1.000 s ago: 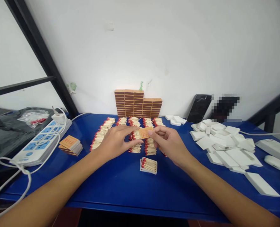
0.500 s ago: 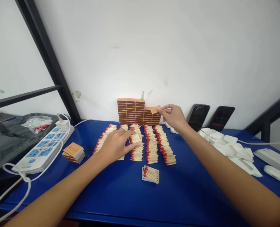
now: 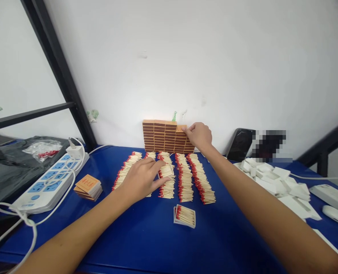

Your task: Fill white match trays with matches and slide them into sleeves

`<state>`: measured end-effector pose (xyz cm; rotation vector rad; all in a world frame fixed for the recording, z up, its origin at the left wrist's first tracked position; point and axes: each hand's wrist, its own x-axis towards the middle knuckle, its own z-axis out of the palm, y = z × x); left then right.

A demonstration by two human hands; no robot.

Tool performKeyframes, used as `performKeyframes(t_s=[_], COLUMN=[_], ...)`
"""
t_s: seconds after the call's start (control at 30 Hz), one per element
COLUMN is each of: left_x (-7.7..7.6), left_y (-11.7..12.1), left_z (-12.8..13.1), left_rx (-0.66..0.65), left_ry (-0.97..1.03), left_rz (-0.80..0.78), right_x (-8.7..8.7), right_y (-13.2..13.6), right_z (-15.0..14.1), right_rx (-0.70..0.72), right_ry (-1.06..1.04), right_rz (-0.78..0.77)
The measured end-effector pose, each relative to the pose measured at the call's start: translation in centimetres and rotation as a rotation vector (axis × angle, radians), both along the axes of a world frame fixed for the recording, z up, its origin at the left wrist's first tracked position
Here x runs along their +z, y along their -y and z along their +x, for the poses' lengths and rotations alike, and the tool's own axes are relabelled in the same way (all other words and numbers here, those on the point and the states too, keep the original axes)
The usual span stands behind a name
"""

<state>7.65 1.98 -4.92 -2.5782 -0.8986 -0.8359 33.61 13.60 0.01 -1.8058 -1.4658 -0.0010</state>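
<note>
My left hand (image 3: 143,175) is closed on a small white matchbox tray (image 3: 165,171) filled with matches, held above the rows of red-tipped matches (image 3: 185,182). At the back, my right hand (image 3: 199,135) pinches an orange matchbox (image 3: 181,128), which sits on the lower right part of the stacked matchboxes (image 3: 160,137). Nearer the front lie white trays (image 3: 185,216), one inside or on another, the top one full of matches. Part of the match rows is hidden behind my left hand.
On the left are a pile of orange matchbox sleeves (image 3: 88,186), a white power strip (image 3: 47,182) with a looping cable, and a dark bag (image 3: 8,163). Empty white trays (image 3: 274,179) heap up on the right, near a black phone (image 3: 240,144) leaning on the wall.
My right hand has set the orange matchbox, tilted before, level onto the stack's right part. My left hand still holds its tray in nearly the same place. The view has shifted slightly.
</note>
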Motion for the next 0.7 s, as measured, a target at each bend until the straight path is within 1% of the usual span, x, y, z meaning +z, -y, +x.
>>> performKeyframes(t_s=[0.13,0.3,0.37,0.43,0.47,0.5,0.53,0.57,0.6,0.63,0.67,0.7], left_x=[-0.1,0.0,0.2,0.4,0.5,0.6,0.7,0.7,0.7,0.7,0.6,0.5], left_y=[0.0,0.0,0.0,0.1,0.2,0.2,0.3,0.4,0.5,0.6,0.7,0.8], left_z=[-0.1,0.0,0.0,0.1,0.1,0.2,0.2,0.3,0.4,0.4,0.5,0.7], left_rx=[0.011,0.003,-0.016,-0.041,-0.054,-0.064,-0.070,-0.077,-0.088,-0.101,-0.116,-0.130], left_ry=[-0.015,-0.007,0.007,0.031,0.043,0.055,0.069,0.084,0.101,0.121,0.144,0.167], left_rz=[-0.006,-0.018,-0.028,-0.039,-0.046,-0.053,-0.063,-0.076,-0.095,-0.117,-0.140,-0.163], right_x=[0.1,0.6,0.7,0.6,0.5,0.4,0.2,-0.1,-0.4,-0.7,-1.1,-1.5], right_y=[0.1,0.4,1.1,2.7,3.8,5.1,6.6,8.1,9.6,11.0,12.2,13.2], right_z=[0.0,0.0,0.0,-0.3,-0.4,-0.7,-0.9,-1.2,-1.4,-1.6,-1.7,-1.7], right_rx=[-0.015,0.059,0.084,0.154,0.237,0.357,0.514,0.686,0.829,0.895,0.931,0.943], right_ry=[0.065,0.115,0.121,0.116,0.102,0.071,0.028,-0.021,-0.068,-0.130,-0.181,-0.241], right_rz=[0.025,0.030,0.043,0.084,0.108,0.112,0.075,0.004,-0.104,-0.192,-0.277,-0.325])
